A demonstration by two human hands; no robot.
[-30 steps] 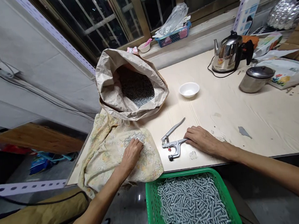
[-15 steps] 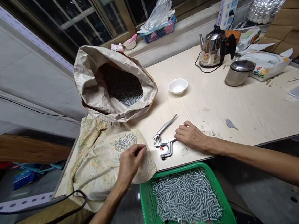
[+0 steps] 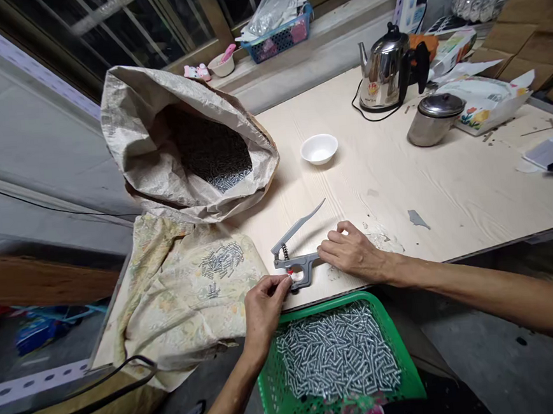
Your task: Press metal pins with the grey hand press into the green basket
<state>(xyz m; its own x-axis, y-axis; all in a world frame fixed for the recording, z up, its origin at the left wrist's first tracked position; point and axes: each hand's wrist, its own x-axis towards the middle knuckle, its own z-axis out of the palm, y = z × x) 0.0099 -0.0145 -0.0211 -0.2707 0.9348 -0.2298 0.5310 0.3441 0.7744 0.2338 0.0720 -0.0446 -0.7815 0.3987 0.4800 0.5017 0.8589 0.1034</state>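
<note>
Green basket: the green plastic mesh basket (image 3: pixel 271 386) sits nearest you, below the table edge, filled with small silvery metal pins (image 3: pixel 336 355).
Left hand: your left hand (image 3: pixel 264 305) is at the head of the grey metal hand press pliers (image 3: pixel 295 254), fingertips pinched together at the jaw end; whether a pin sits between them you cannot tell.
Right hand: your right hand (image 3: pixel 353 252) lies palm down on the lower handle of the pliers, fingers loosely curled over it, pressing it to the pale wooden table (image 3: pixel 447 187).
Pliers: they lie flat near the table's front edge, upper handle raised and angled away.
Cloth: a pale yellow floral cloth (image 3: pixel 169 305) to the left carries a small heap of loose pins (image 3: pixel 221 260).
Sack: a crumpled brown paper sack (image 3: pixel 148 153) stands open beyond the cloth, holding more pins.
Farther: a small white bowl (image 3: pixel 318 148), a lidded steel pot (image 3: pixel 430 120) and a shiny steel kettle (image 3: pixel 383 71).
</note>
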